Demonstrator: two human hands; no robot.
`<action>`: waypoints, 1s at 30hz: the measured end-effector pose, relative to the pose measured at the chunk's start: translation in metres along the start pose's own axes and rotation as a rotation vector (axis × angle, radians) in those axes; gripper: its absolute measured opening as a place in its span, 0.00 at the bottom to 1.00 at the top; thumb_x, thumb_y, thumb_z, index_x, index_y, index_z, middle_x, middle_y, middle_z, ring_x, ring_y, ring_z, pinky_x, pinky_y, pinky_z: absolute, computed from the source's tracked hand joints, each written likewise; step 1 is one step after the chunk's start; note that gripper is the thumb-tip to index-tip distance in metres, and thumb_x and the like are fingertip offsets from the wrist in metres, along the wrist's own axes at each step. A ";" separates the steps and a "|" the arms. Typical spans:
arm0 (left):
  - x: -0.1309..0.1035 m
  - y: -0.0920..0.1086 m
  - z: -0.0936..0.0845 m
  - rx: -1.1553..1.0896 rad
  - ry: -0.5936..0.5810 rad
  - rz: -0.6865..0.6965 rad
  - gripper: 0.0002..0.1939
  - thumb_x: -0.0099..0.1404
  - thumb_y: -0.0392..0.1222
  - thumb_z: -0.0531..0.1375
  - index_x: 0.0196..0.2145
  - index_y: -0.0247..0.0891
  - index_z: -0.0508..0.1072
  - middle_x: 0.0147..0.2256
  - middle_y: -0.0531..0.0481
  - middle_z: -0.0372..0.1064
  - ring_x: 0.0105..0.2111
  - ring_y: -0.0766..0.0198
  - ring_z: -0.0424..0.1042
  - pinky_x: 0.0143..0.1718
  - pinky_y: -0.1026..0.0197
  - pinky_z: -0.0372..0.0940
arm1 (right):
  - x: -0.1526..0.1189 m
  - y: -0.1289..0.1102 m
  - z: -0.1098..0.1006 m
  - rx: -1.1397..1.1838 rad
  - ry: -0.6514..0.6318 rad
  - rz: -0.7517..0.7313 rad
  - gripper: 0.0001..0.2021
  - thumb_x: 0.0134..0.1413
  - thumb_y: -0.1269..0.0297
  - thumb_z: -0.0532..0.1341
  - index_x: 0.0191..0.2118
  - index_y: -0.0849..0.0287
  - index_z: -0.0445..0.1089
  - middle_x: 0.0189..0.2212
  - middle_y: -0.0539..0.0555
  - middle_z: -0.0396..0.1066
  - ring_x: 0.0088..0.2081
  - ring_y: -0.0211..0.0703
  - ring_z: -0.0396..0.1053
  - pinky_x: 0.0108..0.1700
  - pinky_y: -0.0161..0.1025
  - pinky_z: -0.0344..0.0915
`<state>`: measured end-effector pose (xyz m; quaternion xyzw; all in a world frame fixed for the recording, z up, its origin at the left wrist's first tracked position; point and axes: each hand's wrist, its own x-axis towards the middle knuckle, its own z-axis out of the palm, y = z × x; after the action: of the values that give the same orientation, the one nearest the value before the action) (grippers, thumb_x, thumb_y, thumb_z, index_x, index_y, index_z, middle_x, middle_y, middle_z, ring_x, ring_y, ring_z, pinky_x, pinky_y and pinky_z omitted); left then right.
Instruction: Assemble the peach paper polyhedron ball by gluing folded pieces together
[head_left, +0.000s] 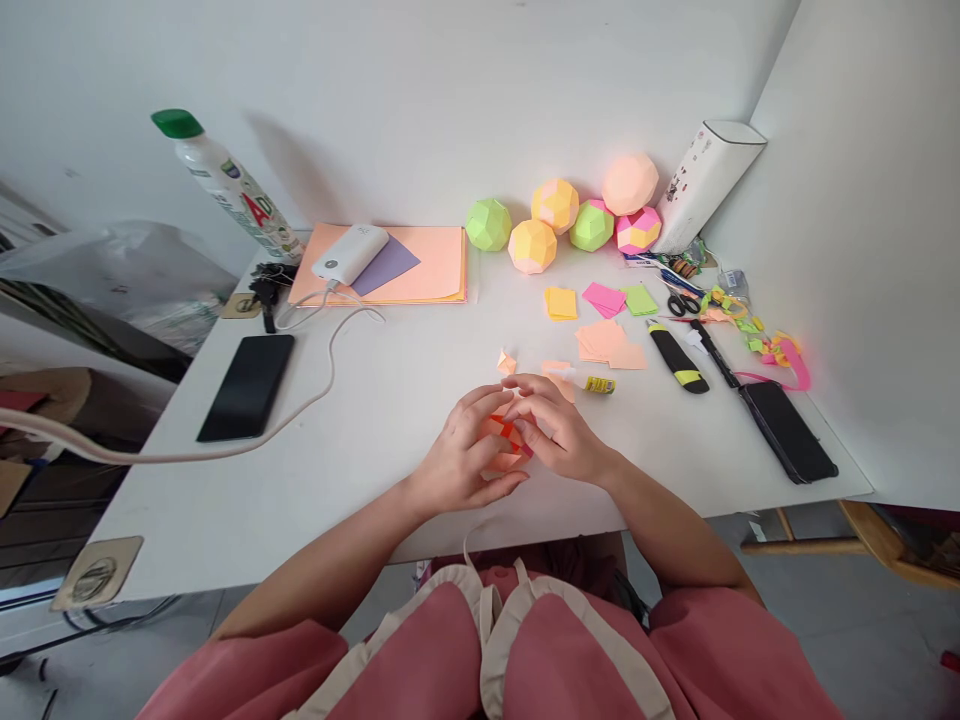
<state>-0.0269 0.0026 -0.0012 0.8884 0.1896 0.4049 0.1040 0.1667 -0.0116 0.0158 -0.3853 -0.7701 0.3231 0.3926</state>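
Between my two hands, near the table's front edge, is an orange and peach folded paper piece (510, 460) with a bit of pink on its right side. My left hand (469, 455) curls around its left side, and my right hand (559, 430) grips its right and upper edge with bent fingers. The fingers cover much of the paper. Just beyond them lie a small peach folded piece (507, 362) and a glue stick (592, 381) with a yellow label, resting over peach paper.
Paper balls (532, 246) line the wall behind coloured paper squares (561, 304). A cutter (677, 357), scissors (683, 305) and black case (789, 432) lie right. Left are a phone (247, 388), a white cable (330, 365), a power bank (351, 254) on paper sheets, and a spray bottle (236, 190).
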 end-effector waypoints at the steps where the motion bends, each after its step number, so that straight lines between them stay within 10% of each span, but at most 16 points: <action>1: 0.000 0.000 0.000 0.007 0.002 0.005 0.13 0.61 0.42 0.63 0.40 0.42 0.63 0.59 0.40 0.52 0.59 0.43 0.58 0.51 0.37 0.65 | 0.000 0.000 0.000 -0.001 -0.002 0.002 0.09 0.65 0.65 0.51 0.41 0.52 0.68 0.56 0.59 0.62 0.60 0.50 0.61 0.61 0.57 0.62; 12: 0.000 0.002 0.002 0.017 0.050 0.022 0.11 0.60 0.31 0.58 0.39 0.41 0.62 0.56 0.40 0.55 0.57 0.46 0.59 0.50 0.40 0.66 | 0.000 0.001 0.001 -0.025 -0.015 -0.003 0.10 0.63 0.69 0.51 0.42 0.53 0.69 0.56 0.60 0.63 0.60 0.49 0.61 0.61 0.56 0.63; 30: -0.004 -0.002 -0.008 -0.189 -0.011 -0.222 0.09 0.72 0.39 0.47 0.36 0.38 0.64 0.59 0.38 0.50 0.60 0.49 0.55 0.55 0.42 0.63 | 0.001 0.001 0.000 -0.042 -0.032 -0.081 0.08 0.64 0.66 0.53 0.40 0.54 0.70 0.56 0.60 0.63 0.60 0.50 0.61 0.58 0.53 0.65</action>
<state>-0.0360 0.0025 0.0003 0.8504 0.2471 0.4022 0.2324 0.1667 -0.0102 0.0152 -0.3568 -0.7978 0.2971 0.3848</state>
